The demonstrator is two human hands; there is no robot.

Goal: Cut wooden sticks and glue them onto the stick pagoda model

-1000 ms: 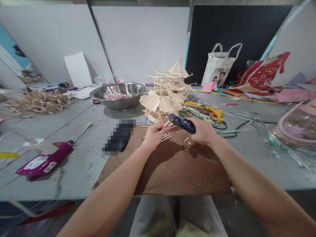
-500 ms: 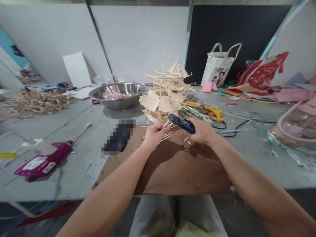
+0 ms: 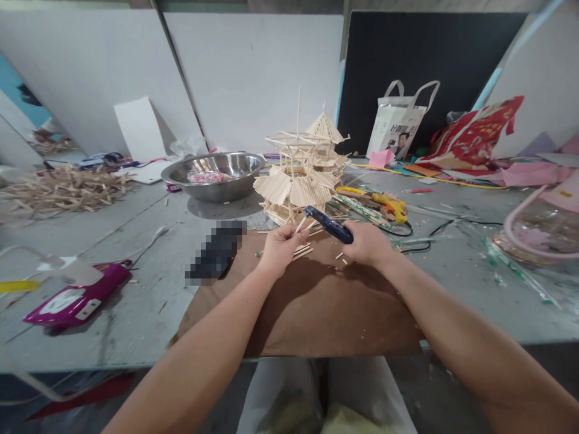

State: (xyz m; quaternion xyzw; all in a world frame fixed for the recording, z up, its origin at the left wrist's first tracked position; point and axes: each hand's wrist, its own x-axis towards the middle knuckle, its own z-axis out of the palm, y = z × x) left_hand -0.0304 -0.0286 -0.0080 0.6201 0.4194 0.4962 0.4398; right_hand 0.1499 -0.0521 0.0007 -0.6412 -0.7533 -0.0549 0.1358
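My left hand [image 3: 281, 248] is closed, with its thumb and fingers pinching thin wooden sticks [image 3: 300, 225] above a brown sheet. Dark blue clippers [image 3: 329, 225] are gripped in my right hand [image 3: 367, 242], pointing left. Their tip is close to the upper end of a held stick; whether they touch, I cannot tell. Below my left hand, several loose sticks [image 3: 303, 251] lie on the sheet, and short stick pieces [image 3: 339, 256] are scattered to their right. Just behind my hands stands a pagoda-like model [image 3: 296, 181] built of wooden sticks.
Left of the sheet [image 3: 335, 319] is a pixelated dark object [image 3: 216, 250]. A steel bowl [image 3: 212, 190] and a stick pile [image 3: 67, 187] are farther back. A purple power strip [image 3: 79, 295] lies left. On the right are a yellow glue gun [image 3: 393, 205], cables and a clear container [image 3: 547, 223].
The clippers' handles look closer together than before, and my right hand has shifted slightly left. My left hand keeps its pinch on the sticks. The whole view has shifted a little.
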